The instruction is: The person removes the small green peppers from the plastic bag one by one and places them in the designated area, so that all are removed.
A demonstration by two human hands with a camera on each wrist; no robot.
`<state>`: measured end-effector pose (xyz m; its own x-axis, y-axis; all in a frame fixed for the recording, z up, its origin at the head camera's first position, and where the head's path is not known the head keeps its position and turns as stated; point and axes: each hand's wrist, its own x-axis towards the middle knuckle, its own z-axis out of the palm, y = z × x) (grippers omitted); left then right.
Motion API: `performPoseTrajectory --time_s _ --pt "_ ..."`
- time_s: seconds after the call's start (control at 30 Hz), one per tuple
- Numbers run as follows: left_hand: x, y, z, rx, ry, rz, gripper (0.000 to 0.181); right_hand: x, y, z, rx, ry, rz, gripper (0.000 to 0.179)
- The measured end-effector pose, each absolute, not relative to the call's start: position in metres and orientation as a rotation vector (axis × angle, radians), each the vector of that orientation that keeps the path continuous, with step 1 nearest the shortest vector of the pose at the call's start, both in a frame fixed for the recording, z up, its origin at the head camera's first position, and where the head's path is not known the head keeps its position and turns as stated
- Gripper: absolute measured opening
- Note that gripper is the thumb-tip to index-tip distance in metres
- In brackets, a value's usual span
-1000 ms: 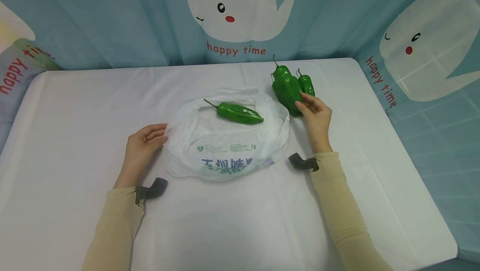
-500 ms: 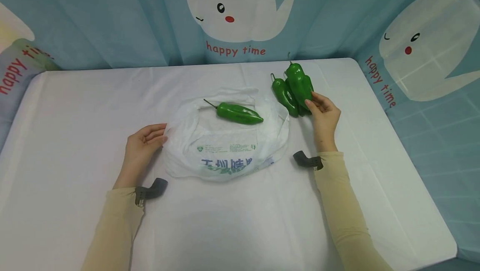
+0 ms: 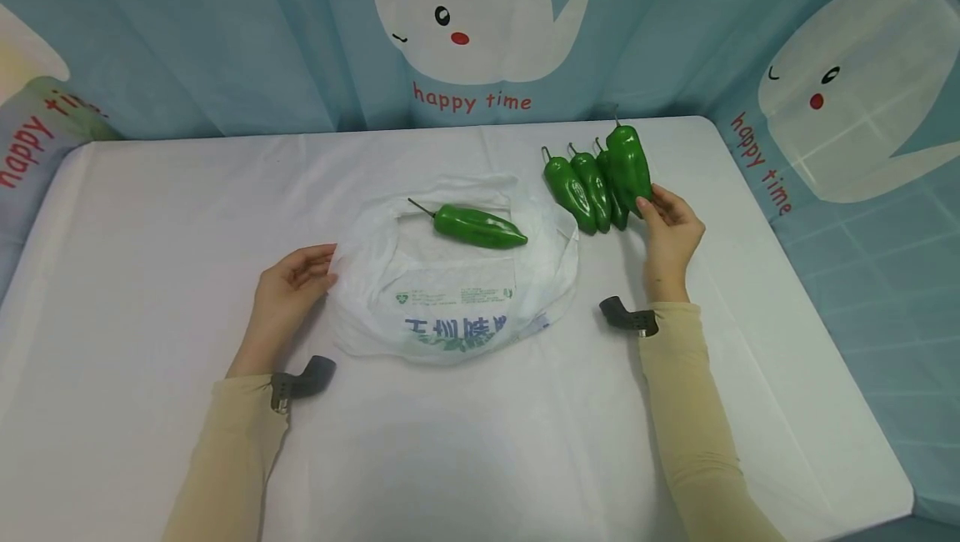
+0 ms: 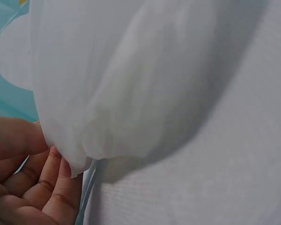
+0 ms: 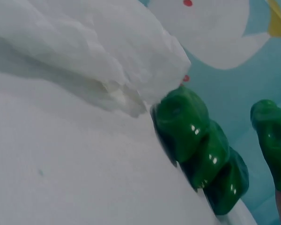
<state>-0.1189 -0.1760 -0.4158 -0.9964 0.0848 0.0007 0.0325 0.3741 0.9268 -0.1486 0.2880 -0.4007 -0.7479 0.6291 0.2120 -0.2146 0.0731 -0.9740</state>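
Note:
In the head view a white plastic bag (image 3: pixel 540 283) lies mid-table, its mouth spread wide. One long green pepper (image 3: pixel 480 227) rests at the bag's opening, stem to the left. My left hand (image 3: pixel 288 292) pinches the bag's left edge between thumb and fingers; the left wrist view shows the film (image 4: pixel 131 93) gathered at the fingertips. My right hand (image 3: pixel 671 229) holds another green pepper (image 3: pixel 628 160) by its lower end, stem away from me. Three green peppers (image 3: pixel 570 192) lie side by side right of the bag, the rightmost partly hidden by the held one.
A white cloth (image 3: pixel 165 258) covers the table. Behind it and along the right hangs a blue curtain (image 3: pixel 247 33) with white cartoon figures. The right wrist view shows the bag's crumpled side (image 5: pixel 107 42) close to the lying peppers (image 5: pixel 182 122).
My right hand has carried its pepper rightward across the lying peppers, uncovering those on the left. The left hand, the bag and the pepper on it have hardly moved.

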Motion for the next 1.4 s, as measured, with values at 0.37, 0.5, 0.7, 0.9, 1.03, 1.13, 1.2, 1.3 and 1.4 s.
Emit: performPoseTrajectory --time_s 0.37,0.5,0.7,0.9,1.03,1.13,1.2,1.3,1.4 --pt "-0.118 -0.176 -0.413 0.099 2.61 1.665 0.035 -0.15 0.305 -0.406 -0.569 -1.664 1.742 0.026" --pt "-0.118 -0.176 -0.413 0.094 2.602 1.673 0.036 -0.149 0.31 -0.407 -0.663 -1.676 1.738 0.025" --pt "-0.12 -0.176 -0.416 0.101 2.596 1.697 0.036 -0.149 0.314 -0.408 -0.744 -1.699 1.775 0.028" --pt "-0.12 -0.177 -0.417 0.106 2.606 1.687 0.036 -0.148 0.314 -0.41 -0.741 -1.751 1.81 0.029" --pt "-0.121 -0.177 -0.418 0.106 2.604 1.684 0.036 -0.148 0.314 -0.411 -0.724 -1.87 1.762 0.031" --pt "-0.121 -0.177 -0.418 0.106 2.6 1.687 0.036 -0.149 0.314 -0.412 -0.717 -1.927 1.724 0.032" --pt "-0.121 -0.177 -0.418 0.106 2.6 1.687 0.036 -0.149 0.314 -0.413 -0.715 -1.948 1.697 0.032" --pt "-0.12 -0.177 -0.417 0.106 2.598 1.689 0.036 -0.149 0.315 -0.413 -0.719 -1.96 1.654 0.03" --pt "-0.12 -0.176 -0.416 0.11 2.597 1.693 0.036 -0.149 0.314 -0.413 -0.732 -1.951 1.628 0.028"
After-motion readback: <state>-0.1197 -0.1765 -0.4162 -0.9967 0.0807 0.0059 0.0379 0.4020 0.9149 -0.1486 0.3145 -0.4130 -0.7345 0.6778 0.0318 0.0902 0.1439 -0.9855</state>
